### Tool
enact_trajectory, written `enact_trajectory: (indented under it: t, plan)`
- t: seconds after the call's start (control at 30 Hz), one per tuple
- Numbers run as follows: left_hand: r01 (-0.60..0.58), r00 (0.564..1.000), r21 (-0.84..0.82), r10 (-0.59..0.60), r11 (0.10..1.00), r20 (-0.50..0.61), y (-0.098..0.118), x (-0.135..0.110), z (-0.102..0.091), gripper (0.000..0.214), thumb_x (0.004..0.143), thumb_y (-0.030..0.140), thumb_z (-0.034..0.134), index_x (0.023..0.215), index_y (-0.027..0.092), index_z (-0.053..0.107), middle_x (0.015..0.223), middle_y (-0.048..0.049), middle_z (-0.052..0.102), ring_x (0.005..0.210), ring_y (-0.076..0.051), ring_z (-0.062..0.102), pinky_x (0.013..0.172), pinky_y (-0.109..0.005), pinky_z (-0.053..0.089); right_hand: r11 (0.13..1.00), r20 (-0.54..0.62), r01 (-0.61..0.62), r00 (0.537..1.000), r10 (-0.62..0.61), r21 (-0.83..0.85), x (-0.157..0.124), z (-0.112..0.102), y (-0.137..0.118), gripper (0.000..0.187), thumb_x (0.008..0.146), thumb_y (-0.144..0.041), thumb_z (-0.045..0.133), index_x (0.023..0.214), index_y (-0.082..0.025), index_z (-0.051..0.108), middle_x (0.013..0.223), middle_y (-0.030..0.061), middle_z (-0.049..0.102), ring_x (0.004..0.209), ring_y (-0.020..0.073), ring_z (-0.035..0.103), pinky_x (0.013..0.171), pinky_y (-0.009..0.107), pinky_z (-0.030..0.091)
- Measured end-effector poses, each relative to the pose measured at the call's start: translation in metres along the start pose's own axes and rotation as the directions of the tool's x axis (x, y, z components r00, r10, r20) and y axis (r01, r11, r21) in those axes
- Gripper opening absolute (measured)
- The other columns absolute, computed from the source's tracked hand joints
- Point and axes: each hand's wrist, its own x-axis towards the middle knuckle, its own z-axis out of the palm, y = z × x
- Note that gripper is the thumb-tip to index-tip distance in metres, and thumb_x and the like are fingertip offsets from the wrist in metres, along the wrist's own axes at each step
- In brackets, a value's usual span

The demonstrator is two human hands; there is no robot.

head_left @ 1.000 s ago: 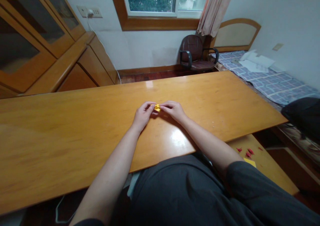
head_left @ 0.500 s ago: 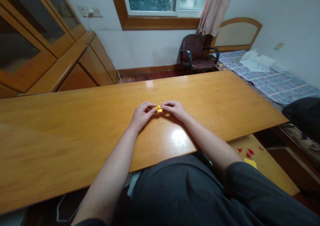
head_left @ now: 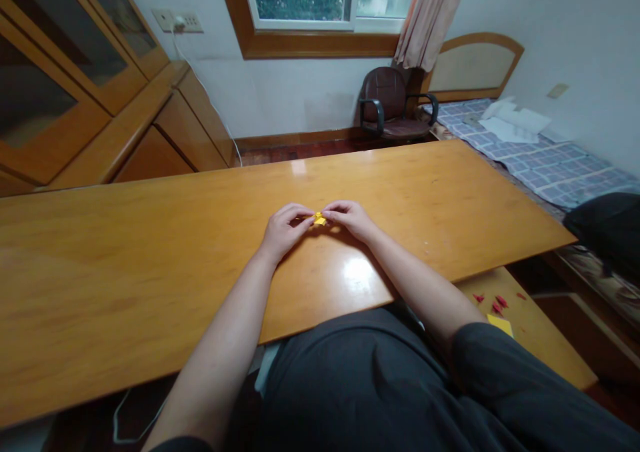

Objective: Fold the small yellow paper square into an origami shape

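Note:
A small piece of folded yellow paper [head_left: 319, 219] is held between my two hands, just above the wooden table [head_left: 150, 252]. My left hand [head_left: 286, 231] pinches its left side between thumb and fingers. On the other side, my right hand [head_left: 352, 219] has thumb and forefinger closed on the paper's right edge. Fingertips cover parts of the paper, so its full shape cannot be made out.
Lower right, a lower wooden surface [head_left: 545, 345] carries several small red folded paper pieces [head_left: 500, 303] and a flat yellow sheet [head_left: 501, 325]. Beyond the table stand a brown armchair [head_left: 387, 102] and a bed [head_left: 545, 165]. A wooden cabinet [head_left: 95, 145] is at the left.
Both hands keep their pinch on the folded yellow paper in nearly the same place. Less yellow shows by the left fingertips now.

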Motion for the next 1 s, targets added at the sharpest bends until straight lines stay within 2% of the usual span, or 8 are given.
enact_trajectory:
  t: [0.23,0.7,1.0]
  plan:
    - [-0.03,1.0,-0.021,0.03,0.999,0.006,0.0011,-0.0001,-0.0022,0.017,0.087,0.038,0.069,0.088,0.022,0.076,0.09,-0.0071,0.073,0.085,-0.019,0.067,0.082,-0.033,0.053,0.998,0.047,-0.035,0.998,0.033,0.056,0.0005,-0.0034,0.002,0.032,0.069,-0.041,0.084,0.084,-0.014,0.075,0.072,0.0011,0.071,0.064,0.0105,0.062,0.066,0.023,0.051]
    - [-0.06,0.997,-0.02,0.061,0.998,0.037,0.0026,-0.0001,-0.0014,0.016,0.085,0.035,0.07,0.085,0.021,0.076,0.09,-0.008,0.072,0.085,-0.018,0.067,0.075,-0.03,0.054,0.997,0.064,-0.066,0.996,0.064,0.028,-0.0021,-0.0012,-0.0045,0.033,0.066,-0.041,0.085,0.08,-0.014,0.074,0.068,0.0007,0.07,0.063,0.0108,0.061,0.064,0.024,0.051]
    - [-0.051,0.999,-0.02,0.05,0.999,-0.013,0.0053,-0.0008,-0.0036,0.016,0.086,0.036,0.07,0.081,0.021,0.075,0.088,-0.0067,0.072,0.084,-0.017,0.066,0.077,-0.031,0.055,0.998,0.066,-0.035,0.997,0.032,0.048,-0.0006,-0.0034,0.0004,0.031,0.068,-0.041,0.084,0.081,-0.015,0.074,0.069,0.0002,0.07,0.064,0.0106,0.061,0.066,0.024,0.05]
